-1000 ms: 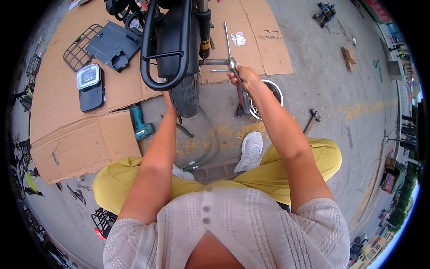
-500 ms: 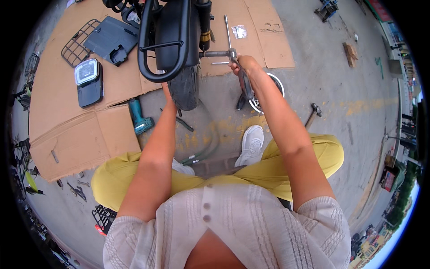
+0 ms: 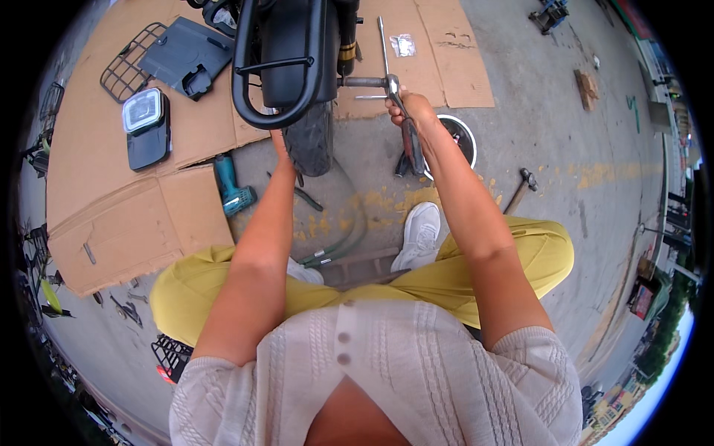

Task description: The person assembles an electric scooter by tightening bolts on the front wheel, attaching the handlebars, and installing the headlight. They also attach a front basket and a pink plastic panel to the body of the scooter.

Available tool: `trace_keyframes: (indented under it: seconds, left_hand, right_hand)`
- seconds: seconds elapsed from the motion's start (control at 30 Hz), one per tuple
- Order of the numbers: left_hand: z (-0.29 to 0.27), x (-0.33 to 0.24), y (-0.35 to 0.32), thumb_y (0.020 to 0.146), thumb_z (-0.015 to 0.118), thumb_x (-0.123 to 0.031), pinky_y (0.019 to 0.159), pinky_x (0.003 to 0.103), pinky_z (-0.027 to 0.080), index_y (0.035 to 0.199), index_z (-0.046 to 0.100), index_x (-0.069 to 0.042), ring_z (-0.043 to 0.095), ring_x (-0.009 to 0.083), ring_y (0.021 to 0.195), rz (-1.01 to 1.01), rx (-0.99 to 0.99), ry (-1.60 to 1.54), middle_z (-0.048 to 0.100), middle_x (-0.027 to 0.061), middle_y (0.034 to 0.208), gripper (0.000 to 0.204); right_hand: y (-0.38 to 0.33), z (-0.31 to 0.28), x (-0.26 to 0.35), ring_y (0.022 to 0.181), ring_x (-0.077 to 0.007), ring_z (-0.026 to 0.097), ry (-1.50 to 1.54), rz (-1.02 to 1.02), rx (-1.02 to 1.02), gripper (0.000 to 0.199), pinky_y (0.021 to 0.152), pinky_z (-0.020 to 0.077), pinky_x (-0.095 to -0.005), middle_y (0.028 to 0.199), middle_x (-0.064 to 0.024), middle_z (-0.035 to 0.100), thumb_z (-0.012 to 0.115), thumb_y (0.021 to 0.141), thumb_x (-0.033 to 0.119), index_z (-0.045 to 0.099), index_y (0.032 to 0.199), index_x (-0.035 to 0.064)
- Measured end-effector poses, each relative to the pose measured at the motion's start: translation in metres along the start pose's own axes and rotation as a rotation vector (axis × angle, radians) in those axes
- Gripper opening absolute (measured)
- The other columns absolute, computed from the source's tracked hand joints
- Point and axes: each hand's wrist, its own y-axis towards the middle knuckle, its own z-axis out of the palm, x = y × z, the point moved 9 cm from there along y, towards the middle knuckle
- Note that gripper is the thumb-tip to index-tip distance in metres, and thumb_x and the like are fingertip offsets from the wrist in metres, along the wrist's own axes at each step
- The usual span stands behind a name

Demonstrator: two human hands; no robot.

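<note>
My right hand (image 3: 410,110) is closed around the neck of a ratchet wrench (image 3: 411,149), just below its head. From the head a long socket (image 3: 364,82) reaches left to the wheel axle area of a two-wheeler, below its fork leg (image 3: 347,44). The black mudguard (image 3: 297,59) and tyre (image 3: 311,141) stand upright in front of me, with a black tubular guard (image 3: 242,74) looped around them. My left hand (image 3: 278,137) is on the tyre's left side; its fingers are hidden behind the tyre and guard.
Cardboard (image 3: 141,215) covers the floor, bearing a headlight unit (image 3: 143,123), a wire basket (image 3: 123,70) and a grey plastic panel (image 3: 186,56). A teal power drill (image 3: 232,189) lies near my left arm. To the right are a white-rimmed round container (image 3: 465,141) and a hammer (image 3: 522,187).
The whole view has shifted slightly. My right hand remains on the ratchet wrench, its thumb now raised a little near the head; my left arm stays in place.
</note>
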Motion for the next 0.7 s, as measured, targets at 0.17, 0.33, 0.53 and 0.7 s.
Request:
trace_keyframes:
  seconds: [0.17,0.33,0.53,0.7]
  left_hand:
    - [0.004,0.0,0.001,0.095,0.052,-0.031,0.077,0.038,0.048,0.107,0.059,0.001,0.061,0.0278,0.086,0.003,0.006,0.008,0.064,0.0153,0.093,0.034]
    - [0.001,-0.001,0.0,0.095,0.052,-0.031,0.076,0.039,0.048,0.106,0.059,0.001,0.061,0.0291,0.085,0.003,0.0,0.016,0.064,0.0162,0.092,0.034]
    - [-0.001,0.001,-0.001,0.095,0.052,-0.03,0.076,0.04,0.048,0.105,0.059,0.001,0.061,0.0306,0.085,0.001,-0.005,0.021,0.064,0.0174,0.091,0.033]
    - [-0.001,0.003,-0.002,0.094,0.052,-0.03,0.075,0.041,0.048,0.105,0.058,0.001,0.061,0.0319,0.084,-0.003,-0.004,0.021,0.064,0.0183,0.09,0.033]
  right_hand:
    - [0.008,0.005,0.006,0.052,-0.0124,0.045,0.127,0.162,0.106,0.028,0.04,0.0364,-0.0246,0.078,-0.0163,0.059,0.03,0.1,0.017,0.048,0.094,-0.0045]
    - [0.009,0.008,0.004,0.052,-0.0116,0.046,0.353,0.365,0.081,0.026,0.036,0.0392,-0.021,0.082,-0.0182,0.057,0.027,0.1,0.014,0.044,0.1,-0.0057]
    - [0.007,0.007,0.001,0.053,-0.0066,0.047,0.379,0.365,0.047,0.024,0.035,0.0378,-0.0158,0.077,-0.0108,0.055,0.03,0.1,0.011,0.046,0.097,-0.0064]
    - [0.004,-0.003,-0.009,0.052,-0.0042,0.044,0.327,0.277,0.006,0.024,0.036,0.0369,-0.0142,0.075,-0.0078,0.052,0.032,0.102,0.015,0.045,0.095,-0.0035]
